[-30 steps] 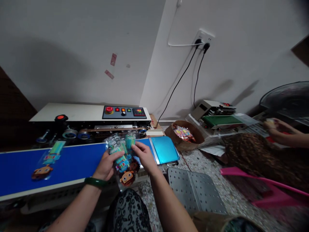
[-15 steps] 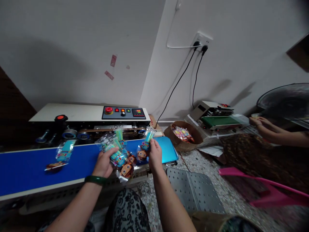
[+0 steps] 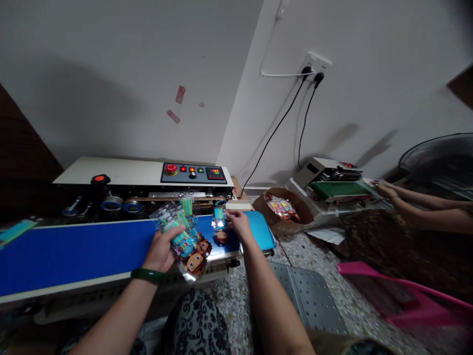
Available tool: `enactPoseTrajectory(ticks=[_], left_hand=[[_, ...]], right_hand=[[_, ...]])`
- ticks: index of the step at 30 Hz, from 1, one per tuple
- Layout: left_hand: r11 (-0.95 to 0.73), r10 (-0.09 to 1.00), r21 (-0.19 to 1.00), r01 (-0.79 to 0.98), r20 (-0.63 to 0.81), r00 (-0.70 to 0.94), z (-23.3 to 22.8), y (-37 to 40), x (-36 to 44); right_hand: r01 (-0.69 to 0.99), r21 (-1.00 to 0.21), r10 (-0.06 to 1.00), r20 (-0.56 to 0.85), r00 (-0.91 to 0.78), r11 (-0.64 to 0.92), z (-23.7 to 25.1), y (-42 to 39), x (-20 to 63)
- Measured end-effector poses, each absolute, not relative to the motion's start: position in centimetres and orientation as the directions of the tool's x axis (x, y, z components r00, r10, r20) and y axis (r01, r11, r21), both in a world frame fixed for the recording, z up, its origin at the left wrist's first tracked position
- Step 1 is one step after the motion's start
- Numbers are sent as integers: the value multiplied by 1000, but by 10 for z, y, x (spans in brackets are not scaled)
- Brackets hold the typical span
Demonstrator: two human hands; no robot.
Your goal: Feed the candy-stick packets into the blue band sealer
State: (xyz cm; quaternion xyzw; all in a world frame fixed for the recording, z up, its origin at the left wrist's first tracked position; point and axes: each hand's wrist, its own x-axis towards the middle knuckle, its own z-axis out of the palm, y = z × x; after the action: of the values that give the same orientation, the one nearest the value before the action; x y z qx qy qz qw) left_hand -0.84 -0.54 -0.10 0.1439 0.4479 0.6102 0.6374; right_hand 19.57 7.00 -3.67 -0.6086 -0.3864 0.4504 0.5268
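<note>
My left hand (image 3: 162, 249) is closed around a fanned bunch of clear plastic packets (image 3: 181, 229), with green-and-blue striped sticks and brown cartoon heads inside. It holds them over the blue belt of a band sealing machine (image 3: 148, 172). At the right end of the belt, my right hand (image 3: 238, 223) grips the right edge of a single packet (image 3: 219, 224), fingers bent and partly hidden. That packet stands with its upper edge close to the machine's sealing band, its cartoon head hanging lower. Another packet (image 3: 15, 231) lies at the belt's far left, cut off by the frame.
A brown sack (image 3: 266, 217) with several colourful packets stands right of the machine. Beyond it is a second sealer with a green belt (image 3: 336, 190), and a co-worker's hands (image 3: 382, 187) near it. A grey perforated stool (image 3: 314, 296) and a pink chair (image 3: 399, 291) stand below.
My right hand has moved its packet up to the sealing band and shifted to the packet's edge. The packet on the belt has travelled left. The co-worker's hands have moved toward the green-belt sealer.
</note>
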Motion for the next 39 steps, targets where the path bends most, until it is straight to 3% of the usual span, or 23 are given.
enactPoseTrajectory(ticks=[2,6,8,14,18,23,28,32,34,39], left_hand=[[219,907,730,-647,-396,-139,-2,-6,-7],[228,929,723,-653,-363,-78,-5,-8,1],[242,929,719,-651,-365,-58,-7,-10,6],[268,913,720,-640,-402,-72,-12,-10,6],[284,900,733,-618,-427,-93,-12,-7,0],[318,903,756,-571,-426,-61,-11,-6,-2],[329,907,754,-569,-419,-31,-10,-6,-3],[333,908,759,-559,-419,-28,-8,-6,-3],[330,912,762,-557,-410,-20,-8,-6,-3],[305,938,780,-546,-347,29,-8,-7,2]], right_hand=[[1,-995,962,-93,256,-96,-27,60,184],[-97,-995,985,24,-170,8,-9,29,150],[-130,-991,971,66,-231,37,-6,18,136],[-255,-966,995,13,95,37,-15,25,151],[-154,-984,939,-133,318,-88,-21,38,192],[-72,-949,912,-316,260,-308,-30,53,217],[-23,-954,934,-297,201,-298,-39,70,210],[38,-977,947,-196,254,-212,-38,70,199],[49,-990,975,-123,187,-135,-32,59,190],[-91,-991,957,-73,-282,-103,-13,25,163]])
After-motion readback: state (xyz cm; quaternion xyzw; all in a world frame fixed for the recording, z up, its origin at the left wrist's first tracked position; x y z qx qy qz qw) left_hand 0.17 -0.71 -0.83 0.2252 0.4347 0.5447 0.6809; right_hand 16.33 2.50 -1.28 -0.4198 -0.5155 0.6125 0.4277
